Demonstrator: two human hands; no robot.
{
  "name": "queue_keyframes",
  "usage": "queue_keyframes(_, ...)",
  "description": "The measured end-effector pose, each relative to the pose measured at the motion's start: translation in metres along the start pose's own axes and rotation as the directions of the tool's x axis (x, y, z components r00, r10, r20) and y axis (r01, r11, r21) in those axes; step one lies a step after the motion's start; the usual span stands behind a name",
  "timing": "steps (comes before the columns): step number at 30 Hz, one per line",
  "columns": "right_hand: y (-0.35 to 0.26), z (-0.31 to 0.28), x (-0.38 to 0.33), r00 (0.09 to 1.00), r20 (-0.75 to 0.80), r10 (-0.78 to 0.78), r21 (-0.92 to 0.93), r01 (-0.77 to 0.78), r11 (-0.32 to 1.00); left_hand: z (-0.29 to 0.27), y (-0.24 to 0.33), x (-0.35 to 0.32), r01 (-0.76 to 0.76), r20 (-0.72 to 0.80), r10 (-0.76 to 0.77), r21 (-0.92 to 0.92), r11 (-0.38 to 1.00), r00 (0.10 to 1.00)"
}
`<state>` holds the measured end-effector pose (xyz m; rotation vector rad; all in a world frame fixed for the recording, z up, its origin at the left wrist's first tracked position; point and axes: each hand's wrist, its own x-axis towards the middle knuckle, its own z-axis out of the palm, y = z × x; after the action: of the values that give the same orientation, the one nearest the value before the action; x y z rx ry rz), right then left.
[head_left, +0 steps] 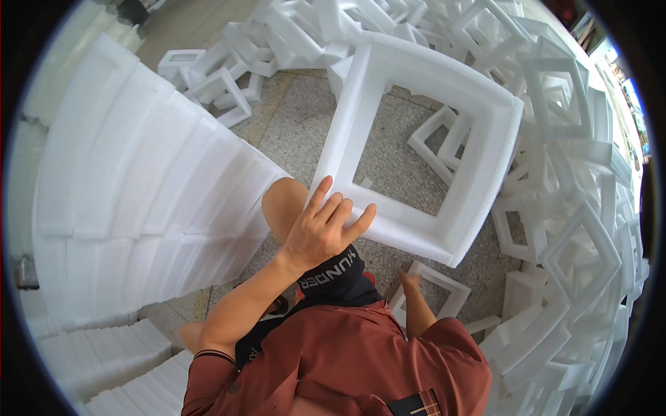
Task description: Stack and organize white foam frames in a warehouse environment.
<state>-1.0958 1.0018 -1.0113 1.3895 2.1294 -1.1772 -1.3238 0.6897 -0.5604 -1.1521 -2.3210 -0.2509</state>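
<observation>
A large white foam frame [479, 159] is tilted up before me, with a rectangular opening through which the floor shows. My left hand [316, 232] is closed on its near left corner. Some fingers lie over the rim, and the thumb side is partly hidden. Lower and to the right, my right hand [411, 281] is at the left edge of a smaller white foam frame [454, 299]. Its fingers appear closed on that edge, though they are partly hidden. Beyond the large frame's opening, another small foam frame [431, 139] lies on the floor.
Tall stacks of white foam sheets [139, 159] rise on my left, with lower stacks [104, 353] nearer me. A loose heap of foam frames [555, 236] curves along the right and across the back [298, 31]. The speckled floor [298, 114] shows between them. My bare knee [281, 204] is beside the left stack.
</observation>
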Motion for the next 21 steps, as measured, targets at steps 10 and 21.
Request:
queue_keyframes(10, -0.244, -0.007, -0.085, 0.509, -0.135, -0.85, -0.019, 0.856, 0.516, -0.13, -0.03, 0.043, 0.018, -0.303, 0.137, 0.459, 0.888, 0.943)
queue_keyframes(21, -0.602, -0.209, -0.284, -0.425, -0.463, -0.778, -0.388, 0.886, -0.253, -0.417, -0.09, -0.043, 0.437, -0.499, -0.071, 0.67, 0.601, 0.863)
